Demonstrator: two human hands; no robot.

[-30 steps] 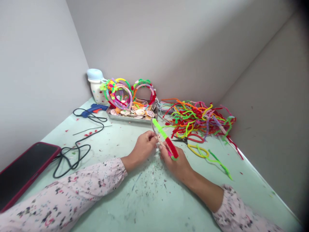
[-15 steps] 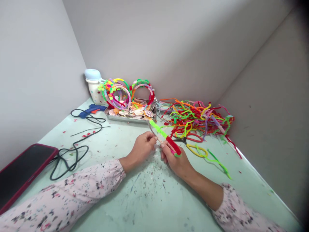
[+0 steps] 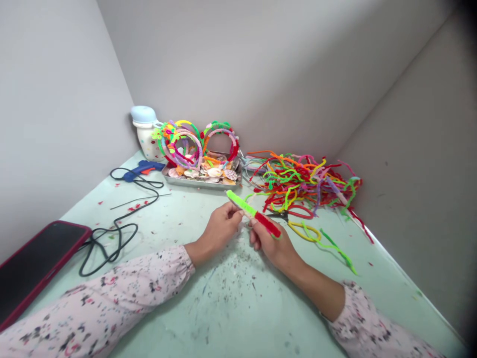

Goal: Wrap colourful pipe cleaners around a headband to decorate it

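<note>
The left hand [image 3: 223, 232] and right hand [image 3: 271, 244] each have a closed grip on a fuzzy pipe-cleaner band [image 3: 240, 205], which sits between them above the bench. Its lime-green stretch points away from the left fingers, and its red stretch lies across the right hand. The pale green bench [image 3: 231, 318] is flecked with scraps. Just beyond lie scissors [image 3: 278, 216] and a tangled pipe-cleaner pile [image 3: 305, 186]. Farther back are a shell tray [image 3: 201, 184], wrapped headbands [image 3: 219, 136] and a glue gun [image 3: 143, 170], with a phone [image 3: 37, 268] off left, all inside grey walls [image 3: 223, 64].
</note>
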